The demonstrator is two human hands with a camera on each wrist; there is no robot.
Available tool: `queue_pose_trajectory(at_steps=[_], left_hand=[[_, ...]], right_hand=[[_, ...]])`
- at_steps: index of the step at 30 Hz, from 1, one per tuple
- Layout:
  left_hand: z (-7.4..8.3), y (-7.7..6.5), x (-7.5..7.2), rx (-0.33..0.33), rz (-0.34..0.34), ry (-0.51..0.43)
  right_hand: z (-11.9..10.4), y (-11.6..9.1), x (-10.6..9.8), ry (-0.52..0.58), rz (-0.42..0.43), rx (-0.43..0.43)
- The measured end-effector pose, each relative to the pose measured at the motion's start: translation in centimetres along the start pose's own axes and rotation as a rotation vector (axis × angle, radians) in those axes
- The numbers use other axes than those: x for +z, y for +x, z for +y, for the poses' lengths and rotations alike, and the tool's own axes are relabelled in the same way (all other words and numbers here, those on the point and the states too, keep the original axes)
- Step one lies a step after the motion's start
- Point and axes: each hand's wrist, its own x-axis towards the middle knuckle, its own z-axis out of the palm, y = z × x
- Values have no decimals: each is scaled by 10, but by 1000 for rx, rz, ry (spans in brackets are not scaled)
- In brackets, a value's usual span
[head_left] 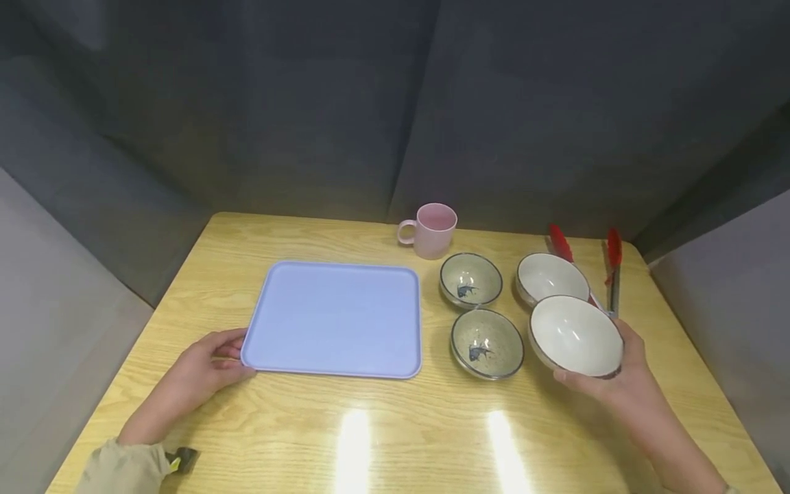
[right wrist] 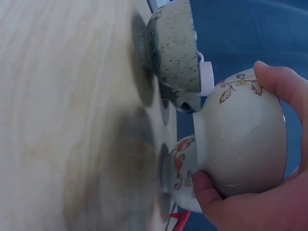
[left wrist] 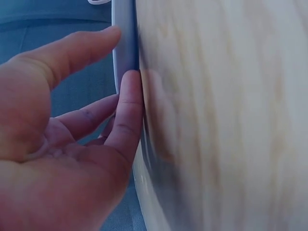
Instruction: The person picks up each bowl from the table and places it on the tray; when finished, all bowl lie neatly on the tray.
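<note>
We see the right hand (head_left: 626, 381) clamped round a white, glossy ceramic-looking bowl with a dark rim (head_left: 577, 336), held above the pale wooden bench (head_left: 278, 439). The left hand (head_left: 206, 363), thumb and fingers apart, touches the near left corner of the light blue rectangular tray (head_left: 336, 319), which lies flat at the left of two greyish round bowls with dark rims, the far one (head_left: 470, 271) and the near one (head_left: 490, 343). Should the right hand grip loosely, the smooth bowl could slip; should it swing low, it could knock the near greyish bowl or the second white round bowl (head_left: 549, 271), though whether the two white bowls touch we cannot surely tell. We can read no brand, label or writing; only painted fish and leaf sprigs decorate the bowls.
</note>
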Motion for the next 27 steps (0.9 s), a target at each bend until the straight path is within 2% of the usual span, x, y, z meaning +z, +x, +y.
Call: queue_pose_trajectory(at_steps=[5,12,19,27], left_hand=[[1,0,-1,-5,-12,3],[5,0,-3,-34,-35,3],[5,0,-3,-36,-35,-14],[3,3,-1,-26,-31,-7]], right_hand=[[-14,4,2,-26,0,-47],[-38,15,11,-71,-28,-54],[-54,25,32,-40,-69,-106],[-71,36,48,3,-99,-94]])
